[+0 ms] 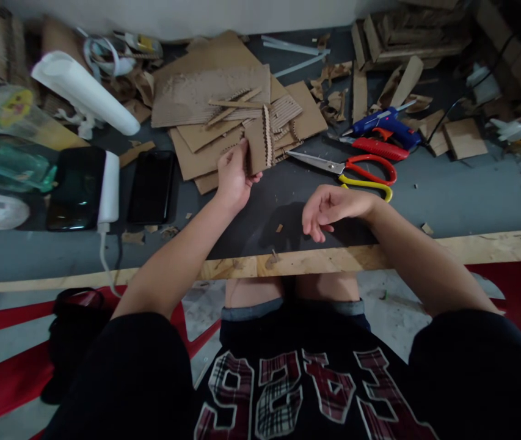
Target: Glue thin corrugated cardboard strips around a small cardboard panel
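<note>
My left hand (235,177) grips a small cardboard piece (256,146) with a corrugated strip along its right edge, tilted up above the table. Behind it lies a pile of flat cardboard sheets (209,85) with thin cut strips on top. My right hand (328,211) hovers over the grey table (251,226), fingers loosely curled and apart, with nothing in it. Right beside that hand are scissors (333,165) with one red and one yellow handle. Past them rest a red utility knife (379,148) and a blue glue gun (374,124).
A black phone (151,186), a dark device (76,188) and a white power bank (110,186) with a cable lie at the left, near bottles and a white roll (86,91). Glue sticks (301,55) and stacked cardboard (411,36) stand at the back. A wooden edge (315,260) runs along the front.
</note>
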Demonstrator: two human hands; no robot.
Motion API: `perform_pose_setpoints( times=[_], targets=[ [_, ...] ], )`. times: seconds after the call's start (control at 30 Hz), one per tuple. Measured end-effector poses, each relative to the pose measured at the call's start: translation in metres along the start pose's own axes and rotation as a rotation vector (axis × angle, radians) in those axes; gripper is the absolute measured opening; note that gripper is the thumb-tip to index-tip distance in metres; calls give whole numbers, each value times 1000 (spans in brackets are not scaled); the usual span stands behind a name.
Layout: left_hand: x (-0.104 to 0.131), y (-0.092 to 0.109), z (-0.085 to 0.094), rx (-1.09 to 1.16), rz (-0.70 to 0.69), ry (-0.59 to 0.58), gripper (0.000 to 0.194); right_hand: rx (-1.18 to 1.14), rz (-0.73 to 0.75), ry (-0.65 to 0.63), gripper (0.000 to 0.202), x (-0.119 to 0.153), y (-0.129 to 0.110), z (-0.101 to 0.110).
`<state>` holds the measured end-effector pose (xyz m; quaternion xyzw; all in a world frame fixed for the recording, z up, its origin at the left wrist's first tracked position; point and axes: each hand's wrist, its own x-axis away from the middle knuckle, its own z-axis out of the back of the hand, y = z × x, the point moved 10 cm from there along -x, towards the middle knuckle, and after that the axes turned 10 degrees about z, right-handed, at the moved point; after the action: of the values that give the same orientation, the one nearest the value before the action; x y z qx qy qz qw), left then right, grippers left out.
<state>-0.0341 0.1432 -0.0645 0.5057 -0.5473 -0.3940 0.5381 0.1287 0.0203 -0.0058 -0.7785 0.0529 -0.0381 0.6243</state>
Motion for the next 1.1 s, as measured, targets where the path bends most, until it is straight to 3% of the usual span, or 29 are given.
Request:
perform_pose_setpoints(
  times=[0.07,0.17,0.23,0.3,0.4,0.57,1.1],
  targets=[
    [8,12,-8,-30,-68,-14,53,-50,118,162,35,-3,-7,14],
    [27,30,-19,-58,-150,-1,57,-61,311,612,42,6,-15,57],
    [39,40,-26,-98,-187,-5,58,-35,364,863,41,20,-16,78],
    [50,47,-33,-160,-237,-28,59,16,371,972,39,27,-17,89],
    [59,54,-36,-218,-300,-24,58,83,372,962,52,28,-20,91],
    [63,55,-35,-249,-333,-7,56,165,399,895,44,27,-24,85],
    [83,66,-28,-440,-550,133,40,264,436,993,46,31,-32,83]
  ],
)
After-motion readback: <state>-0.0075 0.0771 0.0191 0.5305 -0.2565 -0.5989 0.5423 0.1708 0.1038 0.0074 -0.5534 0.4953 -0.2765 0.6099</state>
